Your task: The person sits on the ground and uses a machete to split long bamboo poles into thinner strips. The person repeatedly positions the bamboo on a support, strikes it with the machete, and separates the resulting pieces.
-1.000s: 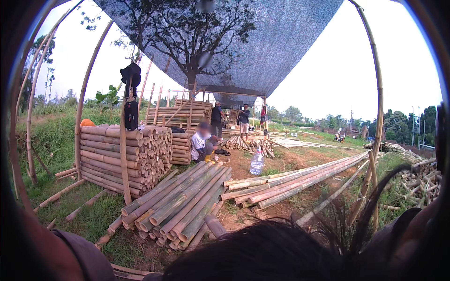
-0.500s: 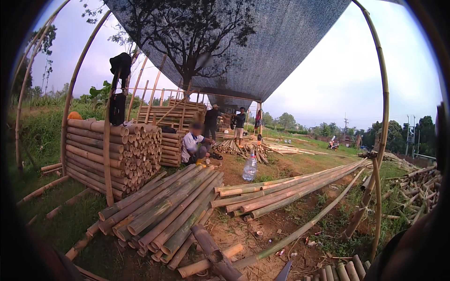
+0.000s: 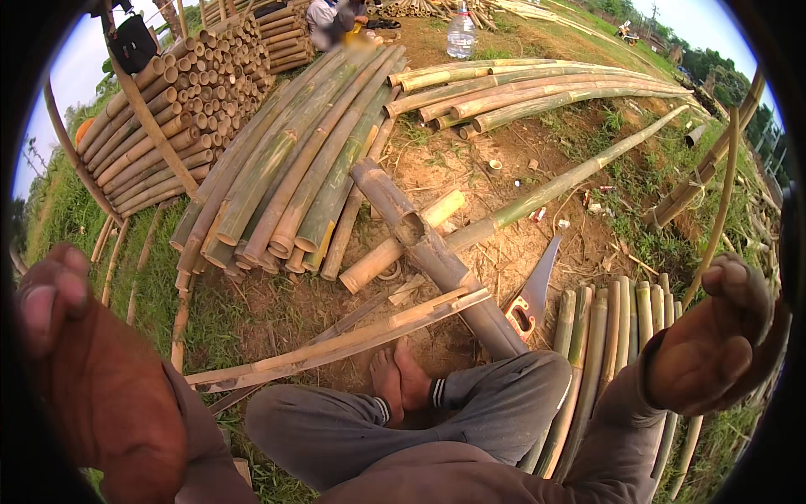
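My left hand is raised at the left rim, palm showing and fingers loosely bent, with nothing in it. On the opposite side my right hand is up too, fingers curved and apart from the thumb, holding nothing. Part of its outer side runs into the dark rim. Between my hands, low on the ground, a handsaw with an orange-brown handle leans by a thick bamboo log with a notch cut in it. A split bamboo strip lies across the log's near end, in front of my bare feet.
Cut bamboo poles lie piled ahead on the left, with more long poles beyond. Short green lengths rest beside my right knee. A stacked bamboo block, a large clear bottle and a seated person are farther off.
The view has tipped down from the shade net and sky to my lap and the ground. Both my hands and forearms have come into sight, and the saw now shows whole.
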